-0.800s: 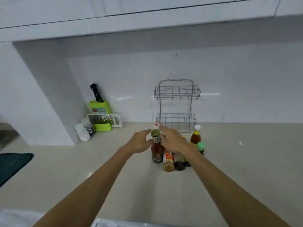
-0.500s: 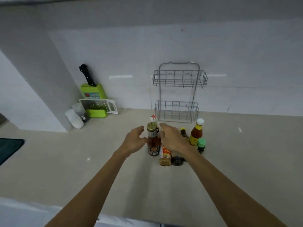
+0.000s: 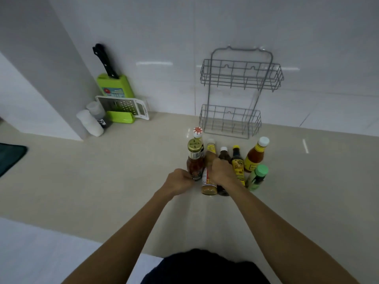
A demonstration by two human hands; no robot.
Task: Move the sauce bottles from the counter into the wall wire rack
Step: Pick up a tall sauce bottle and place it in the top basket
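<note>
Several sauce bottles stand in a cluster on the beige counter (image 3: 102,181), just in front of the grey two-tier wire rack (image 3: 240,78) on the wall; both of its baskets hold nothing. My left hand (image 3: 180,181) is curled around the lower part of the red sauce bottle with a gold cap (image 3: 194,154). My right hand (image 3: 221,173) is wrapped around the tan sauce bottle (image 3: 210,152) and hides its middle. To the right stand a dark bottle (image 3: 224,154), a yellow-labelled dark bottle (image 3: 238,162), an orange bottle with a white cap (image 3: 256,154) and a green-capped bottle (image 3: 258,177).
A green knife block with a black-handled knife (image 3: 113,85), a white grater (image 3: 125,105) and two white containers (image 3: 90,121) sit in the back left corner. A dark mat (image 3: 10,158) lies at the left edge. The counter's front edge runs below my forearms.
Both hands have dropped lower and closed on bottles; earlier they were open beside the bottle tops. The view has tilted down and moved closer.
</note>
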